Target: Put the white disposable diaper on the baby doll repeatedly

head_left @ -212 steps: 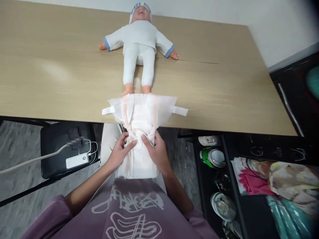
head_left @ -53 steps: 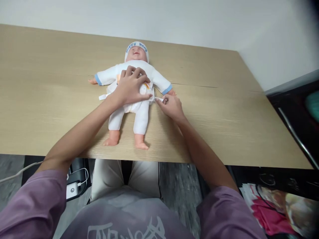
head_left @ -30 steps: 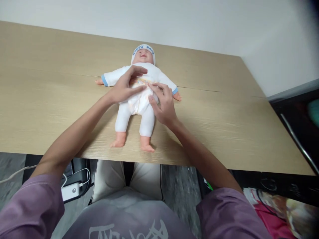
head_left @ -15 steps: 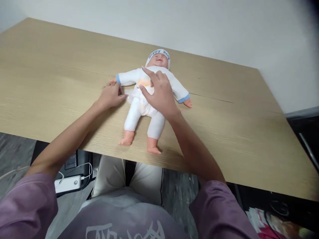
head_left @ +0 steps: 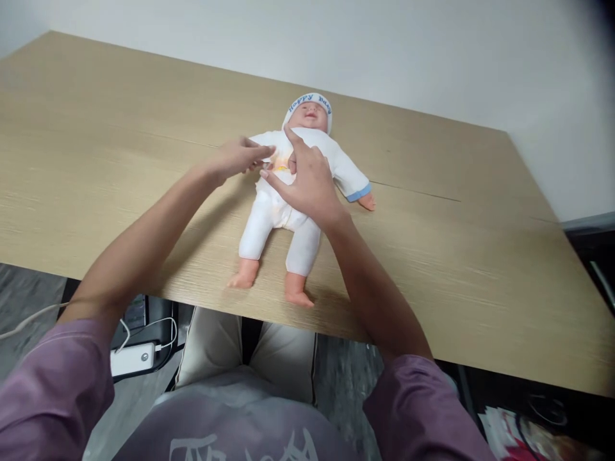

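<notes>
A baby doll (head_left: 348,168) in a white outfit with blue cuffs and a lettered cap lies on its back, feet towards me. Around its hips is a white diaper (head_left: 281,203), with a yellow and orange print at the waist. My left hand (head_left: 240,157) is closed at the waist on the doll's left-hand side in view, pinching the diaper's side tab, mostly covered by the fingers. Across the belly rests my right hand (head_left: 312,182), thumb and index finger spread apart and the other fingers bent; it presses on the diaper's front and holds nothing visible.
The doll lies on a wooden table (head_left: 432,256), whose front edge is close to my lap. A pale wall stands behind it. Below the table at left, a white power bank (head_left: 134,360) with a cable sits on a black surface.
My left hand has moved right and up from beside the doll to its waist, bringing the diaper's side tab over the front. My right hand has stayed on the belly, its thumb slightly farther left.
</notes>
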A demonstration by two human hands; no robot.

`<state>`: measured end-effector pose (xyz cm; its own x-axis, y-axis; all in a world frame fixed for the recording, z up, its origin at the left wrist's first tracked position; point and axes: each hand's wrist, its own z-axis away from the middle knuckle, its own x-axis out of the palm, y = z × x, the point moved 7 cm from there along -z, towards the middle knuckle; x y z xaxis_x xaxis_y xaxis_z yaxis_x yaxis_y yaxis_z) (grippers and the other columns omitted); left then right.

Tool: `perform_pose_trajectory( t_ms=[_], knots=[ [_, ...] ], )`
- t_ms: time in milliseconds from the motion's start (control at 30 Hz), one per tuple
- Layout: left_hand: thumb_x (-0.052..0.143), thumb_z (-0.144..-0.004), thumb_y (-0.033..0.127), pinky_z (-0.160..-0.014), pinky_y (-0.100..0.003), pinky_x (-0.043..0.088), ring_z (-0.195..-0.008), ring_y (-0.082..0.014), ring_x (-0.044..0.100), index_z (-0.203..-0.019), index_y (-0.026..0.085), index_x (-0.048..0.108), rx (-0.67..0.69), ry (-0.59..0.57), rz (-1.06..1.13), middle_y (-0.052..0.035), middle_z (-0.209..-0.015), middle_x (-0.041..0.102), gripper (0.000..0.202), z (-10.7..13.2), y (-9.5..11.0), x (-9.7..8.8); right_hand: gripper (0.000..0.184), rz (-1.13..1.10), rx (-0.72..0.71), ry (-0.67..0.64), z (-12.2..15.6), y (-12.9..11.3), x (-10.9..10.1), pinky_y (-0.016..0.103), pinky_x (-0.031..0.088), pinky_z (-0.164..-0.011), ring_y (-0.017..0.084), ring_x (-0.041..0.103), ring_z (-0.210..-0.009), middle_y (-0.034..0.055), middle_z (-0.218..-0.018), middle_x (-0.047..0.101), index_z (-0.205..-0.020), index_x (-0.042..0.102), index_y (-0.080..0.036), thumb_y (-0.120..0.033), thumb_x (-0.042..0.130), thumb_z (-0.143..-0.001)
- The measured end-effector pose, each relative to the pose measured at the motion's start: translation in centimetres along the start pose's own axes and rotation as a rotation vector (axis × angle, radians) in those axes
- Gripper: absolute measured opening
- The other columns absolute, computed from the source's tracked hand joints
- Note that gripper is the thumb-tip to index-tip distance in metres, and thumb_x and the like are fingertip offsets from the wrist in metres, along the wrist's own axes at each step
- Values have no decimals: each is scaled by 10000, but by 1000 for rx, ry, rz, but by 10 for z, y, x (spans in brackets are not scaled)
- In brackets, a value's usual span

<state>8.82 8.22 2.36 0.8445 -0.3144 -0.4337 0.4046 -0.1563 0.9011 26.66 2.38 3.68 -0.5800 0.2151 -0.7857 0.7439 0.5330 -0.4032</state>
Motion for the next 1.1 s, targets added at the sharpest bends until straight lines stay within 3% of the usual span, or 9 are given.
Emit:
perform_pose_trajectory(
  t_ms=[167, 333, 433, 600, 767, 833, 933, 1033, 1100],
  knots=[
    [621, -1030, 909, -824, -476, 612, -897, -310, 730, -918, 209, 757, 71, 24, 35, -97, -763, 664, 722, -2, 17, 35, 712, -27, 124, 11, -2, 6, -1, 658, 558, -1148, 405, 693, -1200, 122, -1161, 773, -1738, 459, -247, -572, 639, -1131],
    [526, -1100, 861, -926, -465, 635, -1138, -324, 764, -1293, 240, 725, 187, 140, 9, -159, -1235, 769, 681, 3, 2, 26, 584, -58, 160, -34, -4, 8, 0, 654, 546, -1190, 387, 674, -1206, 101, -1123, 775, -1695, 501, -334, -636, 454, -1197],
    [610, -1053, 869, -970, -467, 628, -1224, -332, 738, -1345, 244, 666, 260, 164, -13, -184, -1397, 728, 693, 4, -9, 25, 532, -62, 142, -5, -5, 8, -3, 615, 573, -1143, 376, 711, -1152, 95, -1082, 758, -1650, 538, -292, -580, 431, -1216],
    [634, -1007, 917, -866, -471, 617, -1024, -321, 754, -1112, 246, 637, 234, 43, 124, -126, -1056, 739, 679, -4, -20, 35, 492, -133, 174, 5, -3, 10, -6, 501, 588, -1112, 312, 744, -1109, 67, -1118, 760, -1660, 518, -325, -539, 449, -1223],
    [564, -936, 1057, -842, -456, 577, -1027, -308, 729, -1041, 263, 602, 186, 74, 96, -92, -979, 705, 802, -10, -28, 39, 479, -95, 148, 24, -7, 21, -3, 531, 585, -1151, 348, 717, -1235, 88, -1160, 736, -1611, 565, -322, -559, 510, -1198],
    [518, -915, 1103, -868, -444, 555, -1086, -296, 700, -1078, 259, 620, 186, 133, 42, -91, -995, 711, 865, -10, -29, 38, 421, -77, 151, 62, -8, 25, -5, 549, 596, -1153, 340, 706, -1222, 96, -1189, 718, -1559, 609, -314, -509, 542, -1192],
    [431, -961, 1094, -972, -456, 534, -1171, -282, 655, -1155, 248, 637, 258, 375, -56, -118, -1156, 735, 891, 3, -15, 26, 288, -73, 172, 153, -4, 19, -19, 503, 632, -1117, 283, 688, -1135, 100, -1280, 694, -1446, 677, -332, -394, 548, -1197],
    [390, -1085, 970, -1020, -470, 525, -1138, -282, 664, -1174, 250, 627, 371, 637, -99, -140, -1273, 720, 764, 43, 16, 16, 188, -112, 125, 289, 19, -8, -42, 453, 671, -1017, 236, 658, -1018, 97, -1259, 677, -1274, 706, -309, -348, 536, -1203],
    [407, -1167, 835, -973, -456, 525, -1045, -270, 670, -1151, 248, 628, 429, 644, -117, -126, -1220, 729, 628, 78, 39, 21, 103, -183, 44, 350, 47, -33, -54, 439, 691, -937, 229, 652, -979, 84, -1154, 667, -1140, 678, -273, -320, 591, -1171]
  ],
)
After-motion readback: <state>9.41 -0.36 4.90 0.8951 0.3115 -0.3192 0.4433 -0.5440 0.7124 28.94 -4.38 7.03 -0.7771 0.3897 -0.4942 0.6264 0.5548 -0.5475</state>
